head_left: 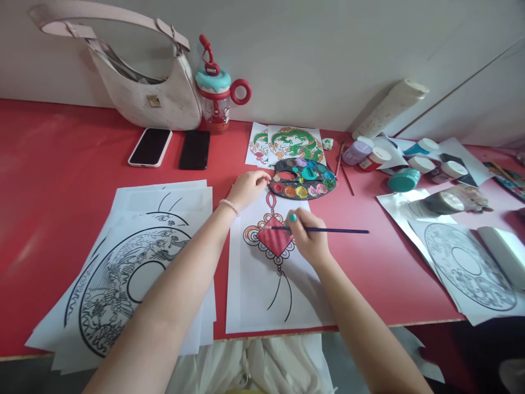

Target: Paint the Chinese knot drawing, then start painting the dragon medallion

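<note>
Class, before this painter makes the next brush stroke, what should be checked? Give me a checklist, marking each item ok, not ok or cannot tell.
1. Brush gripped in the right hand: ok.
2. Left hand resting on the sheet at its top edge: ok.
3. Palette close by, just above the sheet: ok.
4. Enough paint on the brush tip: cannot tell, too small to see.
5. Phones apart from the palette: ok.
6. Stack of printed sheets fully on the table: not ok, it seems to overhang the front edge.
</note>
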Available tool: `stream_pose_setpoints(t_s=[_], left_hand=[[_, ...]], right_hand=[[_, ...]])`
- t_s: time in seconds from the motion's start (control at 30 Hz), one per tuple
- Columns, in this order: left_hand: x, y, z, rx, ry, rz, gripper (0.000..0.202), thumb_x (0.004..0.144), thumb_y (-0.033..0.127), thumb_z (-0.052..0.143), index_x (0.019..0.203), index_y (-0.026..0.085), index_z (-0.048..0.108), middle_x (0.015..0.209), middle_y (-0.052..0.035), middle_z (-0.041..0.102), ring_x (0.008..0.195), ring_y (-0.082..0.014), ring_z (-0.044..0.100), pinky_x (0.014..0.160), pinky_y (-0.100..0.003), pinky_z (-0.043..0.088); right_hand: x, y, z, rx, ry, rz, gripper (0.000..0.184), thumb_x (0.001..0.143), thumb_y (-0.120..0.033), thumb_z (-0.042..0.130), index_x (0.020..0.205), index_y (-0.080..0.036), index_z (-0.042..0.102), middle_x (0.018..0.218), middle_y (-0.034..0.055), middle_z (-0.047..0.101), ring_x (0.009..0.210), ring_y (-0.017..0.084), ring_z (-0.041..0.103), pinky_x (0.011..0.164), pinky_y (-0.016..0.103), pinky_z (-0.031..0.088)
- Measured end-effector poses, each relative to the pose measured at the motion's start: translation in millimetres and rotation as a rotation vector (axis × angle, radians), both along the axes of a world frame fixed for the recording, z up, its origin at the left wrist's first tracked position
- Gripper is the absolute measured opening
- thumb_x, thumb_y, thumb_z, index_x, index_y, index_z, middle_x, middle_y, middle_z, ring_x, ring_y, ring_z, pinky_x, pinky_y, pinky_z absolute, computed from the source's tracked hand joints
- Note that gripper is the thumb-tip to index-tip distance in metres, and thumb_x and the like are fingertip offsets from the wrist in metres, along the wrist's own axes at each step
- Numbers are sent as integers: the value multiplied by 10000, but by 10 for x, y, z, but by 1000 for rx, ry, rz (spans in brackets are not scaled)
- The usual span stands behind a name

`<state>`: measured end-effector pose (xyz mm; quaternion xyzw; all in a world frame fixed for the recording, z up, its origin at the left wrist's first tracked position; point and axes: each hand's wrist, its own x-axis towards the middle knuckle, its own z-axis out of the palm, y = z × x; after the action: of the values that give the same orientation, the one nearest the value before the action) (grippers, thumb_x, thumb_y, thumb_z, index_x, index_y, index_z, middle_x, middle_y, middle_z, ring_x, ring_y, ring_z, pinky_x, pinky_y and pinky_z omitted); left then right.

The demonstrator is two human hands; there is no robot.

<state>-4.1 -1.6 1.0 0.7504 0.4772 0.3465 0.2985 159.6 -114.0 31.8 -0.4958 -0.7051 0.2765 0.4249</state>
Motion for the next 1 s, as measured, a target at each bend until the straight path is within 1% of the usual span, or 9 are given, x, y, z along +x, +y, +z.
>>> stream_pose_setpoints(t_s=[0.07, 0.13, 0.27, 0.37, 0.5, 0.63, 0.7, 0.83, 1.0], left_hand=[[0, 1, 1, -12, -1, 3, 196, 850, 209, 461, 936, 199, 637, 908, -35, 695, 828, -157, 630, 761, -284, 486], [2, 5, -2, -12, -2, 2, 196, 846, 197, 465, 941, 201, 636, 916, -34, 695, 834, -154, 628, 759, -284, 486], [8, 20, -25, 11, 5, -2, 191, 840, 188, 480, 951, 199, 635, 920, -33, 698, 853, -155, 626, 784, -292, 485], [14, 25, -47, 29, 5, -4, 181, 834, 187, 494, 947, 197, 634, 936, -36, 696, 855, -151, 622, 789, -290, 489], [17, 26, -57, 44, 7, -13, 163, 829, 203, 521, 949, 192, 631, 946, -37, 694, 838, -148, 621, 775, -285, 495], [16, 28, -48, 50, 41, -12, 154, 826, 214, 533, 939, 195, 635, 957, -37, 695, 828, -151, 621, 766, -288, 496], [16, 28, -44, 45, 49, -12, 155, 831, 220, 525, 936, 195, 637, 947, -40, 696, 828, -152, 622, 763, -288, 496], [23, 21, -31, 43, 54, -3, 155, 827, 211, 522, 927, 195, 639, 946, -39, 698, 832, -153, 625, 767, -289, 495], [27, 14, -12, 43, 62, -9, 153, 832, 209, 512, 912, 197, 642, 924, -36, 702, 824, -155, 626, 762, -291, 492]], right_hand=[[108, 85, 1, 56, 29, -188, 271, 868, -317, 455, 626, -204, 406, 533, -28, 443, 496, 96, 392, 499, 245, 325], [223, 180, 1, 97, 19, -321, 200, 845, -294, 487, 671, -201, 447, 577, -20, 489, 528, 103, 435, 531, 250, 353], [375, 324, -30, 94, -67, -436, 195, 817, -248, 506, 652, -205, 412, 574, -35, 452, 526, 97, 398, 533, 246, 336], [391, 373, -77, 93, -141, -444, 218, 812, -242, 510, 632, -205, 391, 560, -44, 422, 522, 94, 368, 529, 242, 316], [370, 408, -109, 116, -197, -395, 202, 797, -222, 510, 641, -206, 382, 563, -44, 424, 526, 97, 364, 531, 240, 302], [371, 422, -97, 206, -262, -369, 266, 807, -195, 486, 610, -212, 307, 554, -50, 335, 529, 100, 296, 530, 249, 267], [373, 425, -96, 209, -267, -360, 287, 813, -191, 477, 605, -214, 281, 553, -51, 315, 524, 100, 278, 528, 253, 257], [373, 433, -109, 206, -276, -335, 263, 834, -238, 464, 624, -215, 306, 578, -40, 346, 539, 103, 307, 539, 250, 276], [362, 429, -92, 225, -273, -379, 317, 845, -271, 445, 603, -218, 247, 540, -47, 296, 514, 99, 269, 508, 248, 252]])
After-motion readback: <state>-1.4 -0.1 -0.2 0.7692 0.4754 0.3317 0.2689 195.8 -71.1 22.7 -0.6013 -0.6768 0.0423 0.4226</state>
